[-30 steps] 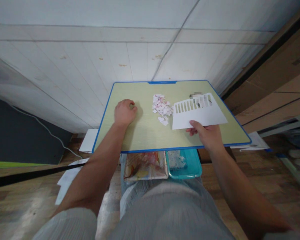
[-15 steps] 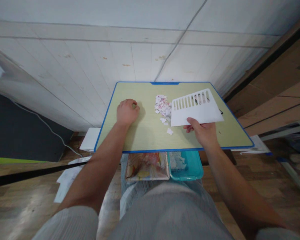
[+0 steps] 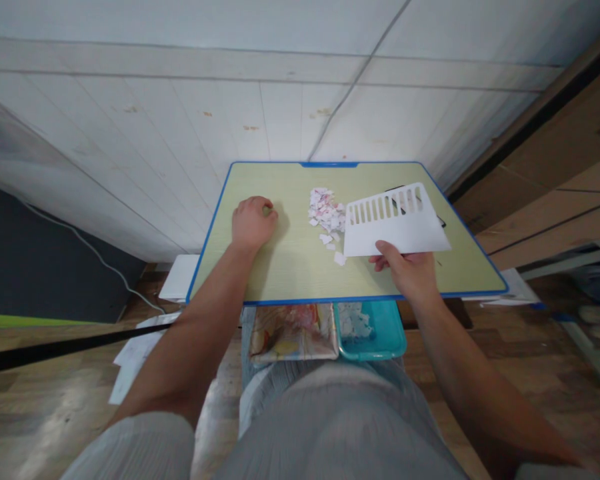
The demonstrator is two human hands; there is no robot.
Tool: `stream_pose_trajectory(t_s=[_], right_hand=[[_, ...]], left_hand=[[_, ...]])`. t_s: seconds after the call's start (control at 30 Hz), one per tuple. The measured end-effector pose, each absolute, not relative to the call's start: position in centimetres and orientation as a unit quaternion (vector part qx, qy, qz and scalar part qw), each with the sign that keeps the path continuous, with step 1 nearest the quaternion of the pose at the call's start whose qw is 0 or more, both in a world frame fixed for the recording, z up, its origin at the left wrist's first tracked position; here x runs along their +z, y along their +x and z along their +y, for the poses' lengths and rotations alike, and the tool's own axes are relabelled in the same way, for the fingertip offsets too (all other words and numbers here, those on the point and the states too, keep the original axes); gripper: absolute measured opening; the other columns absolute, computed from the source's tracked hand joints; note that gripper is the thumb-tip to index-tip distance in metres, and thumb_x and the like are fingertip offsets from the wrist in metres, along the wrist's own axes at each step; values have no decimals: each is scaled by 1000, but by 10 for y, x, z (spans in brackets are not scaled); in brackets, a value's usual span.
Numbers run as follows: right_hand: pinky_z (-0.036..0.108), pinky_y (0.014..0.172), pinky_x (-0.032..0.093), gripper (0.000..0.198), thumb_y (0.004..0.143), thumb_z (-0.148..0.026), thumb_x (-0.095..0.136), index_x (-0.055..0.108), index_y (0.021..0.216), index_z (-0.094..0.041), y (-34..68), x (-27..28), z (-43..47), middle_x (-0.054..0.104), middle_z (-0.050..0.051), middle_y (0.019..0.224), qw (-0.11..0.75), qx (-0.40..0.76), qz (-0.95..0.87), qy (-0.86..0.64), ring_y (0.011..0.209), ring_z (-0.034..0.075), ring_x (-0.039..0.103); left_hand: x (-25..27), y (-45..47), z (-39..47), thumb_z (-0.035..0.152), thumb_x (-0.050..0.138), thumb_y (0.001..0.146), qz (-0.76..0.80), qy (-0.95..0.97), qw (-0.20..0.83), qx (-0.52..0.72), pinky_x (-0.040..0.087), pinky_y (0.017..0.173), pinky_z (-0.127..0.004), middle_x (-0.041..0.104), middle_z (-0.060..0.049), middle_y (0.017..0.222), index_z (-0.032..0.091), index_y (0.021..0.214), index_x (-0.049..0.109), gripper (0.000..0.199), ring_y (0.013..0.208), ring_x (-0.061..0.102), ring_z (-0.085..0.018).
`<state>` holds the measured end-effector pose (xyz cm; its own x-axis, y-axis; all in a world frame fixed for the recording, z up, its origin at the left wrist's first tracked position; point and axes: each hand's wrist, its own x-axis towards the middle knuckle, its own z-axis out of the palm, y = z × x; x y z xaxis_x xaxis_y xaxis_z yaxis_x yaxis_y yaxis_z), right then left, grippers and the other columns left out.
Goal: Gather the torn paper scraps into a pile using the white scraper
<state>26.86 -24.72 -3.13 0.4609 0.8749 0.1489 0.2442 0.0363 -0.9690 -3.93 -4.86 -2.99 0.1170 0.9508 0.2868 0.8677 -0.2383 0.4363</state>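
Note:
My right hand grips the lower edge of a white slotted card, thumb on top and fingers underneath. A row of rounded slots runs along its far edge. The card is held over the right part of a pale yellow-green tabletop with a blue rim. By its left edge lies a heap of torn paper scraps, white and pinkish, with a few pieces loose in front. My left hand rests on the tabletop left of the heap, fingers curled in loosely. Tabletop colour shows in the gap by the thumb, and I see nothing held.
Below the near table edge sit a teal basket with white scraps and a patterned bin beside it. Dark thin items lie partly hidden behind the card. A white wall stands behind, cardboard at right.
My right hand and the white slotted card have shifted slightly toward me and to the right. My left hand stays almost where it was.

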Motion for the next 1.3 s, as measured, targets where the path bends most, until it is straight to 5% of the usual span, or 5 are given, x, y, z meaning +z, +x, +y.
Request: stream_pose_trajectory(t_s=[1.3], right_hand=[[39,53,66,45,86,-62,98,76,70,-26,275,-24,-278,76,6,60,531,316,-472,-629,49,23,69]], left_hand=[[-36,-41,-43,23,67,104,604,749,67,262,56,134,-56,89,-17,150,23,123,87,27,148,76,-42]])
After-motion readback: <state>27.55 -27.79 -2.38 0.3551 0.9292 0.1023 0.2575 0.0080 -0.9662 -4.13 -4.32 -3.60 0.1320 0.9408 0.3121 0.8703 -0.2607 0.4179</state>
